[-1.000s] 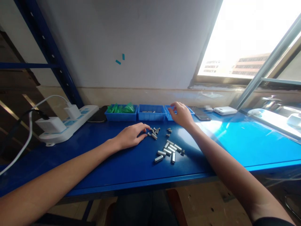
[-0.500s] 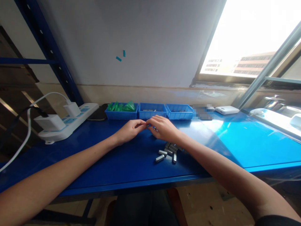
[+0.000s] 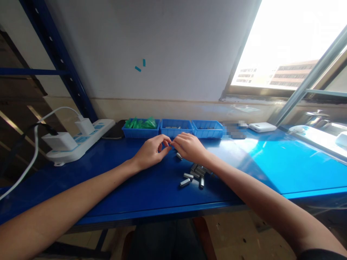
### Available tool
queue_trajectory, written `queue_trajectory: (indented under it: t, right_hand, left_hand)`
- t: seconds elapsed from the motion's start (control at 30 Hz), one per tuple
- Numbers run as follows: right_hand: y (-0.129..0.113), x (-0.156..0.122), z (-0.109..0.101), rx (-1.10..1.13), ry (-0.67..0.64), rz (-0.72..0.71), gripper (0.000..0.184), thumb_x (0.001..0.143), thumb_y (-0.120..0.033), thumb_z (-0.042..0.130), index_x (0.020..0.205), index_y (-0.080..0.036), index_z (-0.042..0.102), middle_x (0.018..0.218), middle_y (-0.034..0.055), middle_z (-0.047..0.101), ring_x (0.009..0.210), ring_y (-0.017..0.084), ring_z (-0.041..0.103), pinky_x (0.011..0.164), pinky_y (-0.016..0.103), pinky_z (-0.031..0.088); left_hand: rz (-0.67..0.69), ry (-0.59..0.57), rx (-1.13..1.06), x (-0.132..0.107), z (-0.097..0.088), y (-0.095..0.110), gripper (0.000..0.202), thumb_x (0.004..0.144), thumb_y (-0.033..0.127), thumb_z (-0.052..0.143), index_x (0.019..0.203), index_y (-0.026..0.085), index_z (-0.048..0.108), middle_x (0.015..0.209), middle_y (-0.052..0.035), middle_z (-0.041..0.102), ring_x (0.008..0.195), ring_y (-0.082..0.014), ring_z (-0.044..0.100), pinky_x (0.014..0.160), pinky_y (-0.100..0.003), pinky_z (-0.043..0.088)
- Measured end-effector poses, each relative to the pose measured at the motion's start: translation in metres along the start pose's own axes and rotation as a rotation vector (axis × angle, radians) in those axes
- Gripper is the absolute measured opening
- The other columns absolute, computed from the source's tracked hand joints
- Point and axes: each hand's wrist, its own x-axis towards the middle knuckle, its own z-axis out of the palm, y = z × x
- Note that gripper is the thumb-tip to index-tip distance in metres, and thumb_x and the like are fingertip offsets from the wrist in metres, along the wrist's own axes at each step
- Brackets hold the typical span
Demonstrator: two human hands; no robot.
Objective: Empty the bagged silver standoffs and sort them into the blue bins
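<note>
My left hand (image 3: 150, 152) is above the blue table with thumb and fingers curled into a pinch; whatever lies between the tips is too small to tell. Its fingertips meet those of my right hand (image 3: 190, 148), which is closed with the palm down. From under the right fingers sticks out a silver hex standoff (image 3: 179, 156), its other end hidden by the hand. Closer to me, beside the right wrist, lies a loose pile of the same metal standoffs (image 3: 195, 174), partly covered by my forearm.
Along the wall stand three blue bins: one with green bags (image 3: 141, 133), a middle bin (image 3: 176, 134) and a right bin (image 3: 207, 134) with small metal parts. A power strip (image 3: 66, 154) with chargers is at left, a dark phone (image 3: 115, 130) behind it, a white box (image 3: 262, 127) at right.
The left thumb and index have drawn slightly apart and arched higher. The standoff under the right hand shows more and sits lower. The pile has stayed as it was.
</note>
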Motion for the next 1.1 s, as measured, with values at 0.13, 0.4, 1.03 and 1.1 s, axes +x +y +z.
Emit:
queue_trajectory:
  t: [0.13, 0.4, 1.03, 1.1]
  right_hand:
    - [-0.002, 0.0, -0.002, 0.039, 0.001, 0.003, 0.029, 0.096, -0.033, 0.04, 0.083, -0.017, 0.06, 0.077, 0.0047, 0.064, 0.076, 0.017, 0.056, 0.071, 0.029, 0.038]
    - [-0.001, -0.001, -0.004, 0.125, 0.04, -0.081, 0.014, 0.091, -0.023, 0.047, 0.102, -0.019, 0.054, 0.089, 0.0051, 0.065, 0.082, 0.017, 0.058, 0.075, 0.028, 0.04]
    - [0.109, -0.023, -0.03, -0.232, 0.283, 0.633, 0.025, 0.087, -0.034, 0.049, 0.099, -0.015, 0.062, 0.089, 0.0109, 0.065, 0.088, 0.027, 0.057, 0.074, 0.036, 0.042]
    - [0.1, -0.02, -0.027, -0.189, 0.265, 0.56, 0.024, 0.088, -0.033, 0.049, 0.096, -0.016, 0.063, 0.086, 0.0095, 0.065, 0.086, 0.025, 0.057, 0.075, 0.035, 0.042]
  left_hand:
    - [-0.024, 0.006, -0.013, 0.001, -0.001, 0.002, 0.024, 0.086, 0.038, 0.054, 0.097, 0.018, 0.06, 0.078, -0.0005, 0.063, 0.061, -0.0116, 0.053, 0.059, -0.023, 0.041]
    - [-0.134, -0.073, -0.288, 0.003, -0.005, 0.005, 0.034, 0.088, 0.045, 0.047, 0.086, 0.015, 0.061, 0.073, -0.0011, 0.062, 0.065, -0.0139, 0.054, 0.062, -0.024, 0.042]
    - [0.144, -0.219, 0.254, 0.006, 0.008, -0.014, 0.031, 0.09, 0.034, 0.048, 0.115, 0.024, 0.062, 0.117, -0.0077, 0.059, 0.11, -0.0246, 0.05, 0.096, -0.039, 0.04]
    - [0.126, -0.202, 0.257, 0.005, 0.007, -0.014, 0.024, 0.089, 0.032, 0.05, 0.107, 0.022, 0.063, 0.112, -0.0068, 0.062, 0.107, -0.0246, 0.051, 0.094, -0.039, 0.041]
